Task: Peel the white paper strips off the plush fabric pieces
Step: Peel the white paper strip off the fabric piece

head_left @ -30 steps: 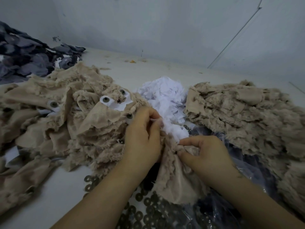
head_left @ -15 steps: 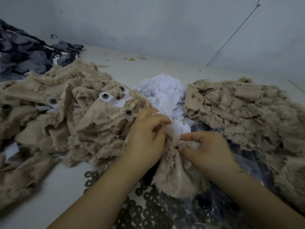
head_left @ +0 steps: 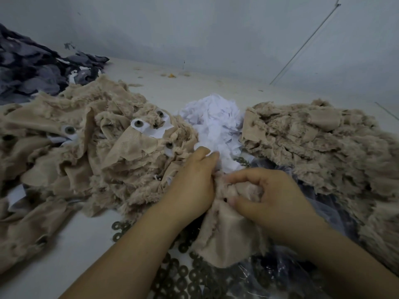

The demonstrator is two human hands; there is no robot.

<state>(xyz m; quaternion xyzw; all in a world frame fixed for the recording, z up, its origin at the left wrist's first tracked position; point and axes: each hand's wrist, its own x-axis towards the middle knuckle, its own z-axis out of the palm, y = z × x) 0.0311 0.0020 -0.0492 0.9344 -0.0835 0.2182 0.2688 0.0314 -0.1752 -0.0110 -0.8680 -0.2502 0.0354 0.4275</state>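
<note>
Both hands (head_left: 226, 195) curled on plush piece (head_left: 224, 238)

White tabletop (head_left: 64, 255) bearing tan plush piles at left (head_left: 90, 152) and right (head_left: 319, 147), white paper scraps (head_left: 213, 121) upper centre, dark washers (head_left: 183, 275) below, grey fabric (head_left: 32, 70) upper left.

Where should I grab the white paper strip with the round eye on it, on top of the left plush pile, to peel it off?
Pinch the white paper strip at its loose lower right end, coming from the right, where the left hand is nearest. That end seems to lie free over the plush pile, while the eye likely pins the other end.
</note>
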